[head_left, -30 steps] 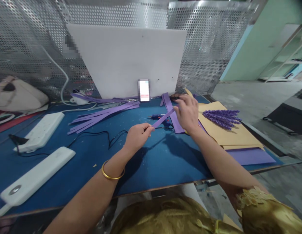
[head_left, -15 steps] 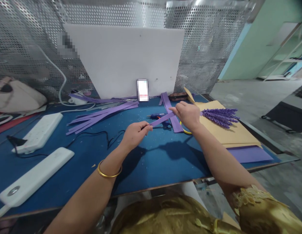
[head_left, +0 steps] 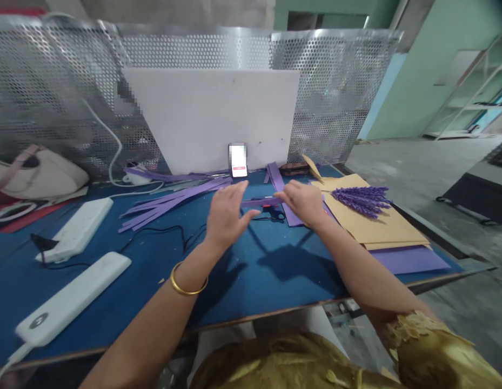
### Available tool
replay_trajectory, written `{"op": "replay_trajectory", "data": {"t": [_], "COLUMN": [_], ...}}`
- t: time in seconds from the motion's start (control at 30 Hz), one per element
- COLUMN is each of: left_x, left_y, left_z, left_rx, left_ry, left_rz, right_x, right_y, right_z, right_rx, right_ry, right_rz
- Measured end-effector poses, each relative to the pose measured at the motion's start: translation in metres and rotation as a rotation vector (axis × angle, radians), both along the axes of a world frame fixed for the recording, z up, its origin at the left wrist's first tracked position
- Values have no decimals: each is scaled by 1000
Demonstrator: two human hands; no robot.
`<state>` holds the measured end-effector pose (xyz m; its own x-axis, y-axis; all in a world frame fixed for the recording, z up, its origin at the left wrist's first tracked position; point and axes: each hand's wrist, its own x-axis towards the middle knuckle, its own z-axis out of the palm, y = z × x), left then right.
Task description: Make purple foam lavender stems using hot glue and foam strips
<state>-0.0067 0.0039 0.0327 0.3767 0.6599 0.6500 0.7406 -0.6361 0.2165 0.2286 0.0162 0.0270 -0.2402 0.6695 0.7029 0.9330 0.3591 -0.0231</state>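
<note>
My right hand (head_left: 301,202) pinches one end of a narrow purple paper strip (head_left: 261,202), which stretches toward the left. At its other end, my left hand (head_left: 226,216) is open, thumb and fingers apart; whether it touches the strip is hard to tell. Behind the strip, a glue gun (head_left: 270,205) lies partly hidden on the blue table. More purple strips (head_left: 173,202) are spread in a loose bundle left of my hands. A wider purple strip (head_left: 291,216) lies under and behind my right hand.
To the right, a purple lavender bunch (head_left: 362,201) rests on tan sheets (head_left: 388,232), with purple paper (head_left: 413,260) beneath. White power strips (head_left: 76,297) and cables occupy the left. A phone (head_left: 238,160) leans on a white board (head_left: 214,119). A bag (head_left: 52,173) sits far left.
My left hand has let its pinch go and opened, with fingers raised. The right hand still grips the strip. The head view has tilted upward a little.
</note>
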Motion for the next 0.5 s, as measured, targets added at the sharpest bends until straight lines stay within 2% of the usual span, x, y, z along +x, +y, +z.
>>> {"op": "replay_trajectory", "data": {"t": [0.07, 0.13, 0.17, 0.23, 0.27, 0.3, 0.33, 0.4, 0.47, 0.5], "left_x": [14, 20, 21, 19, 19, 20, 24, 42, 72, 89], "left_y": [-2, 4, 9, 22, 29, 34, 36, 31, 11, -3], "left_z": [5, 15, 22, 39, 48, 56, 64, 76, 82, 83], "left_rx": [-108, -235, -243, -145, -105, -73, -33, 92, 228, 289], "left_ry": [109, 237, 277, 278, 258, 237, 220, 239, 285, 324], "left_rz": [-116, -190, -187, -129, -92, -58, -38, -71, -202, -304], "right_x": [-19, -27, -28, -29, -33, -41, -54, -95, -148, -174], "right_y": [-10, -21, -27, -44, -56, -68, -81, -105, -119, -122], "right_z": [0, 5, 9, 17, 18, 17, 13, -4, -25, -33], "right_rx": [-2, 23, 48, 74, 55, -46, -244, -905, -1213, -1554], "right_ry": [-24, 10, 64, 251, 380, 507, 631, 842, 855, 951], "right_rz": [92, 101, 82, 62, 85, 182, 344, 746, 912, 1069]}}
